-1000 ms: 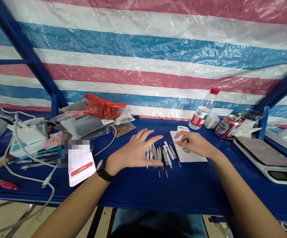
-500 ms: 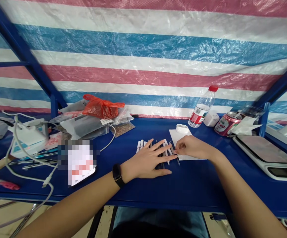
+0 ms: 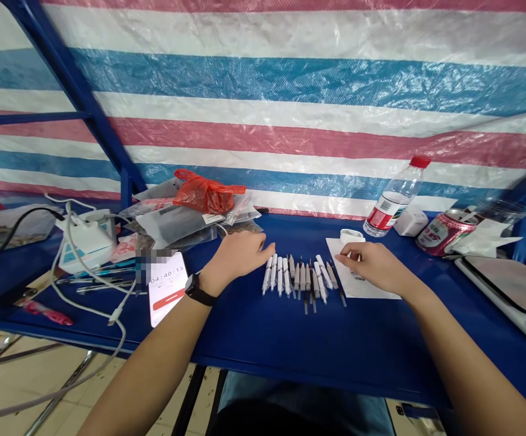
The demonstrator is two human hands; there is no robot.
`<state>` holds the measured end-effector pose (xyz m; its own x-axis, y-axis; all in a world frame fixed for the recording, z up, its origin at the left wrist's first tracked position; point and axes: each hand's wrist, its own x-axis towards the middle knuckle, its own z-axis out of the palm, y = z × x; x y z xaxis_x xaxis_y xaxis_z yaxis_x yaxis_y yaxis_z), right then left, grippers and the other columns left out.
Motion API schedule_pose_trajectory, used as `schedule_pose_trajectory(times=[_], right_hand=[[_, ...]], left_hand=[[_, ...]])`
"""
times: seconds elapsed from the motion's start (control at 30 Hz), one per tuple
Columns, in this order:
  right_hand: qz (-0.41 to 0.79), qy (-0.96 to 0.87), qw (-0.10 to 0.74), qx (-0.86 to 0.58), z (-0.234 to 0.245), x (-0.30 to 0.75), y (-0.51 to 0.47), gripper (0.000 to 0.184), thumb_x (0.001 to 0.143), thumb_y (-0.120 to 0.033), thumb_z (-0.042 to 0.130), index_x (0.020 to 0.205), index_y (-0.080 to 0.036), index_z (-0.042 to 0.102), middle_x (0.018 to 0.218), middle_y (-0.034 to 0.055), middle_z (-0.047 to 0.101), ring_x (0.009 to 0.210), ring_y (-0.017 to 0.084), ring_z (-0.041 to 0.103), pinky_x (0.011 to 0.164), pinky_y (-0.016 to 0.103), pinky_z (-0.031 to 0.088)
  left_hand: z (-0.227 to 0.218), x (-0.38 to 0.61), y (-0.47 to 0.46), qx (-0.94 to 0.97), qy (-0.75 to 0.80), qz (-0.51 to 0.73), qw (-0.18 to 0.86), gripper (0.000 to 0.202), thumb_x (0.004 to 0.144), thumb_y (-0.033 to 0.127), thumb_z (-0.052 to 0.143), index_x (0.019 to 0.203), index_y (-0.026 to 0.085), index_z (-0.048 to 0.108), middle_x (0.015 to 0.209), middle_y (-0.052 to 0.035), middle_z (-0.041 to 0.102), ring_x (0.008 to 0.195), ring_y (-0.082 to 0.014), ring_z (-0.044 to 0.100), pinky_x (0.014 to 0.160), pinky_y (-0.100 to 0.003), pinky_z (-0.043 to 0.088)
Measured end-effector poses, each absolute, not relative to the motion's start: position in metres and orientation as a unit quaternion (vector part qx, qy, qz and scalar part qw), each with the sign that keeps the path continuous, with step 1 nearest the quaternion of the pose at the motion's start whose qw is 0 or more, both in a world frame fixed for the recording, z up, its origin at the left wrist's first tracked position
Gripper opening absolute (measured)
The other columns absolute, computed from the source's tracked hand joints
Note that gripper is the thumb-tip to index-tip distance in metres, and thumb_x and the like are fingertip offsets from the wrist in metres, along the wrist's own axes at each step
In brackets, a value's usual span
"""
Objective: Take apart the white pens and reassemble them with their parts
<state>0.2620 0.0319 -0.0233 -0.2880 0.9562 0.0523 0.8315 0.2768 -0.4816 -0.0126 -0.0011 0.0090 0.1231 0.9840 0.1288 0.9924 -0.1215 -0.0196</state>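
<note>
A row of slim white and grey pen-like sticks (image 3: 297, 276) lies side by side on the blue table, thin dark or translucent ends poking out below some of them. At the row's left end is my left hand (image 3: 236, 259), fingers loosely curled and thumb stretched towards the nearest white stick; nothing shows in it. My right hand (image 3: 374, 264) hovers over a white sheet of paper (image 3: 371, 292) to the right of the row. Its thumb and forefinger are bent together, and whatever they hold is hidden. A small white round container (image 3: 351, 234) stands just behind it.
At left lie a lit phone (image 3: 168, 290), white cables (image 3: 103, 312) and a power strip (image 3: 86, 245). Plastic bags (image 3: 172, 227) with a red bag (image 3: 208, 195) are behind. A bottle (image 3: 392, 197), a can (image 3: 445, 232) and a scale (image 3: 510, 287) stand right.
My left hand has lifted off the sticks and drawn back to their left end, its spread fingers now curled. My right hand has moved right, away from the row. The view has shifted left.
</note>
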Motion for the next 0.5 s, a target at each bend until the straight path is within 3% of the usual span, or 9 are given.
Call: schedule_pose_trajectory(times=[0.1,0.3,0.5], right_hand=[[0.176,-0.783,0.173,-0.571,-0.023,0.261,0.031,0.033,0.091,-0.046,0.049,0.081,-0.020,0.067,0.073,0.0046,0.068,0.066,0.019,0.064,0.067,0.031,0.039],[0.161,-0.788,0.164,-0.571,-0.026,0.259,0.031,0.032,0.091,-0.045,0.051,0.082,-0.019,0.069,0.076,0.0064,0.070,0.070,0.021,0.064,0.069,0.031,0.039],[0.180,-0.782,0.127,-0.584,-0.028,0.252,0.027,0.029,0.090,-0.042,0.059,0.085,-0.017,0.072,0.086,0.0093,0.072,0.081,0.023,0.066,0.073,0.030,0.041]], left_hand=[[0.002,-0.013,-0.001,-0.751,-0.660,0.023,-0.012,0.045,0.094,0.052,0.037,0.085,0.018,0.065,0.087,-0.0115,0.071,0.090,-0.0304,0.070,0.070,-0.032,0.045],[-0.003,-0.007,-0.003,-0.756,-0.652,0.039,-0.035,0.037,0.093,0.043,0.036,0.094,0.018,0.063,0.094,-0.0147,0.072,0.092,-0.0323,0.071,0.068,-0.032,0.043],[-0.004,-0.015,0.004,-0.768,-0.637,0.039,-0.051,0.030,0.095,0.037,0.036,0.090,0.019,0.059,0.091,-0.0113,0.070,0.083,-0.0260,0.068,0.061,-0.028,0.031]])
